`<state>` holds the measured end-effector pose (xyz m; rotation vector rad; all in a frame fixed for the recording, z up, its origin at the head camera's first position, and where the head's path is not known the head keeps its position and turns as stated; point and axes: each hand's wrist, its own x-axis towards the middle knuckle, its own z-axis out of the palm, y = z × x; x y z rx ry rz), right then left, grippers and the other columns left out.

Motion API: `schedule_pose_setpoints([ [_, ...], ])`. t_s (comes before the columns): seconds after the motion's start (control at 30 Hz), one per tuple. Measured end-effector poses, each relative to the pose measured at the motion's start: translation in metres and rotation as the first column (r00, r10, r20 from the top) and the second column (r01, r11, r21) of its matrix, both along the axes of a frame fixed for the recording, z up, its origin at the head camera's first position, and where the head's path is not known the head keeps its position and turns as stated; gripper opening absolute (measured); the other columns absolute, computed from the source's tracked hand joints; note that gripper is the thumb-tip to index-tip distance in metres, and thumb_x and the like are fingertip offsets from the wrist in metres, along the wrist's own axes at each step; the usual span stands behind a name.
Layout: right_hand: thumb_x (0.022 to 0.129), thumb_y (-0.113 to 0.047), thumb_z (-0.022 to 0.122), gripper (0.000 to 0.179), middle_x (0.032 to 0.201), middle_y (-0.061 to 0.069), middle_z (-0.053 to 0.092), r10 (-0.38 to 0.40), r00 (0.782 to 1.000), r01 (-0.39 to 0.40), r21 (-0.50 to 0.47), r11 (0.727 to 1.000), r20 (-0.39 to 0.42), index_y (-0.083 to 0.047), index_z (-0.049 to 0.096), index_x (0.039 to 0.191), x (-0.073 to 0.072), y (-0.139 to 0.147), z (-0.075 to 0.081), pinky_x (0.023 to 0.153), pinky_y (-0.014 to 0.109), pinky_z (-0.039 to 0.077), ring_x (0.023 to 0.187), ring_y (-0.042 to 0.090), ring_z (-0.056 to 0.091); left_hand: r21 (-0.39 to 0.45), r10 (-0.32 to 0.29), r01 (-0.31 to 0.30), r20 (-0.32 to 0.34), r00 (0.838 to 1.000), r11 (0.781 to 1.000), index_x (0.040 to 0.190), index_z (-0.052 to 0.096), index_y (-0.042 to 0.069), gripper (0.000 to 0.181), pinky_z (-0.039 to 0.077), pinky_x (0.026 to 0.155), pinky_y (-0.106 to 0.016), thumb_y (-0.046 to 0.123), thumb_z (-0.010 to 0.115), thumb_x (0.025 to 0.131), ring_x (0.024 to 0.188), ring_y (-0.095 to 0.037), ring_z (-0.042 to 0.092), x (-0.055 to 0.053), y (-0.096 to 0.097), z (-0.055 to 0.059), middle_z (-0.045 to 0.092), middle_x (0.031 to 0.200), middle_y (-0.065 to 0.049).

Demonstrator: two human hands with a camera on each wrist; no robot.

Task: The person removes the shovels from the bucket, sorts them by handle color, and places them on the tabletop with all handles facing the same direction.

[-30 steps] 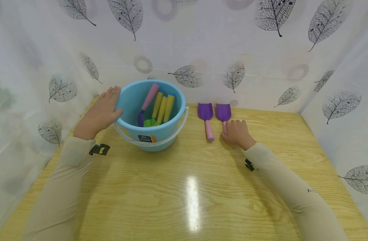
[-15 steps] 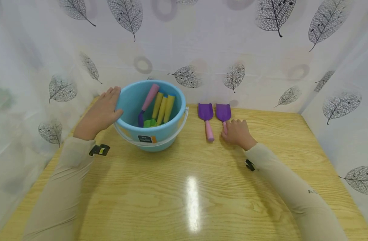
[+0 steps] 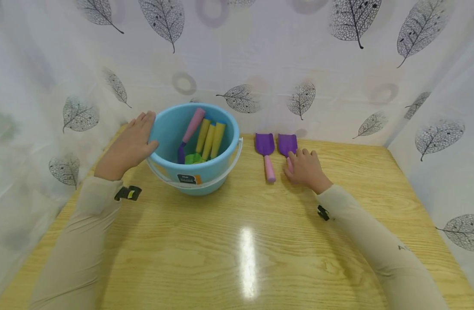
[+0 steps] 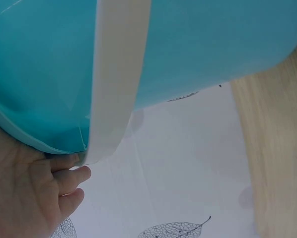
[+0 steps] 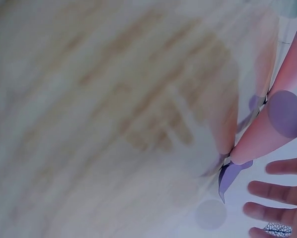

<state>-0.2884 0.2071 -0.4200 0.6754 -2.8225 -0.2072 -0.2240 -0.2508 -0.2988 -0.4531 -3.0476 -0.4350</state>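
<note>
A light blue bucket (image 3: 171, 167) stands upright at the back left of the table. My left hand (image 3: 128, 148) lies against its left rim with extended fingers; the left wrist view has the fingertips right at the rim, by the white bail handle (image 4: 116, 64). Two purple toy shovels with pink handles lie side by side right of the bucket. Over the right shovel (image 3: 287, 143), my right hand (image 3: 304, 170) covers part of the handle. In the right wrist view its fingers (image 5: 275, 210) are spread and straight, beside the pink handle (image 5: 260, 131). The left shovel (image 3: 264, 144) is untouched.
Inside the bucket are a pink-handled purple tool (image 3: 192, 125), several yellow handles (image 3: 208, 140) and a green piece (image 3: 192, 158). The wooden table (image 3: 182, 249) backs onto a white leaf-print curtain (image 3: 260, 56), which also hangs at both sides.
My right hand's fingers have shifted slightly forward and straightened over the right shovel's handle. The left hand, bucket and left shovel stay where they were.
</note>
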Motion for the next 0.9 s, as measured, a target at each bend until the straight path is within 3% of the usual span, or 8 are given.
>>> schedule_pose_setpoints([
  [0.13, 0.085, -0.032, 0.052, 0.036, 0.093, 0.020, 0.061, 0.067, 0.991, -0.070, -0.026, 0.997, -0.112, -0.002, 0.057, 0.104, -0.001, 0.000, 0.000, 0.070, 0.051, 0.044, 0.086, 0.039, 0.057, -0.001, -0.002, 0.002, -0.001, 1.000, 1.000, 0.148, 0.002, -0.009, 0.071, 0.006, 0.118, -0.056, 0.019, 0.037, 0.093, 0.143, -0.045, 0.005, 0.000, 0.000, 0.000, 0.007, 0.154, -0.031],
  [0.3, 0.080, -0.033, 0.056, 0.042, 0.092, 0.021, 0.061, 0.135, 0.966, -0.147, -0.039, 0.988, -0.221, -0.001, 0.057, 0.107, -0.003, 0.000, 0.003, 0.071, 0.052, 0.045, 0.084, 0.039, 0.058, 0.003, -0.002, 0.002, -0.004, 1.000, 1.000, 0.148, 0.003, -0.009, 0.071, 0.007, 0.118, -0.056, 0.019, 0.037, 0.093, 0.143, -0.045, 0.006, -0.001, 0.000, 0.000, 0.008, 0.154, -0.031],
  [0.67, 0.077, -0.031, 0.058, 0.040, 0.086, 0.019, 0.060, 0.199, 0.922, -0.222, -0.034, 0.974, -0.333, -0.001, 0.057, 0.102, -0.005, 0.000, 0.012, 0.070, 0.052, 0.045, 0.081, 0.038, 0.057, 0.004, -0.003, 0.003, -0.005, 1.000, 1.000, 0.148, 0.001, -0.008, 0.072, 0.006, 0.118, -0.056, 0.020, 0.037, 0.093, 0.143, -0.045, 0.005, -0.003, -0.002, -0.002, 0.006, 0.154, -0.029],
  [0.9, 0.076, -0.033, 0.062, 0.042, 0.087, 0.019, 0.060, 0.242, 0.896, -0.263, -0.005, 0.965, -0.373, 0.000, 0.057, 0.103, -0.008, 0.000, 0.027, 0.068, 0.050, 0.045, 0.078, 0.036, 0.057, 0.000, -0.001, 0.001, -0.005, 1.000, 1.000, 0.148, 0.002, -0.008, 0.071, 0.006, 0.119, -0.055, 0.021, 0.036, 0.093, 0.144, -0.044, 0.004, -0.003, -0.003, -0.003, 0.006, 0.154, -0.029],
])
